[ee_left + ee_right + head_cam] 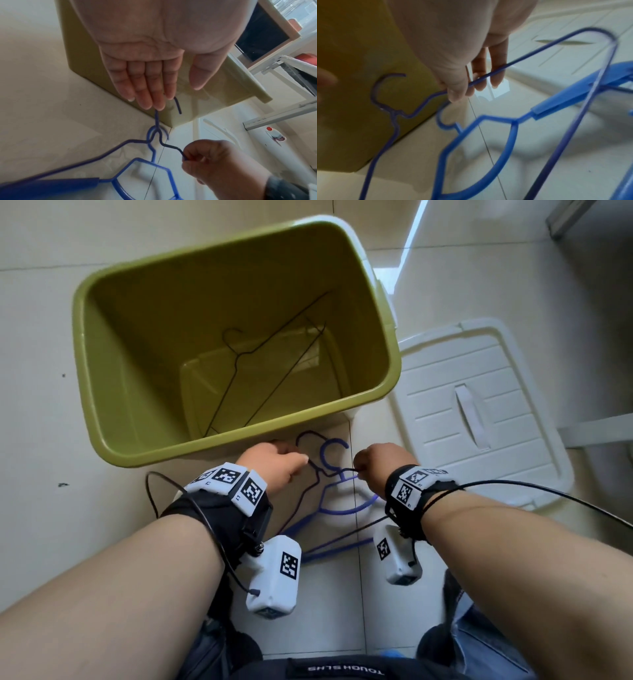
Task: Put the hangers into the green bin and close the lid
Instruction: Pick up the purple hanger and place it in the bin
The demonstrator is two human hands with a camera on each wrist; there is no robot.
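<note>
The green bin (pixel 239 436) stands open on the floor with a dark wire hanger (pixel 274 337) leaning inside. In front of it, my right hand (pixel 373 465) pinches the shoulder of a thin blue wire hanger (pixel 308 491) between thumb and fingers (pixel 462 89). My left hand (pixel 277 463) has straight fingers, their tips (pixel 154 105) touching this hanger's hook, the thumb held apart. The wire hanger (pixel 171 146) is lifted slightly over a blue plastic hanger (pixel 346 511) lying on the tiles. Its white lid (pixel 479 405) lies flat on the floor to the right of the bin.
Pale floor tiles surround the bin. Grey metal furniture legs (pixel 596 433) stand at the right, beyond the lid. My knees are at the bottom edge of the head view. Cables run from both wrist cameras.
</note>
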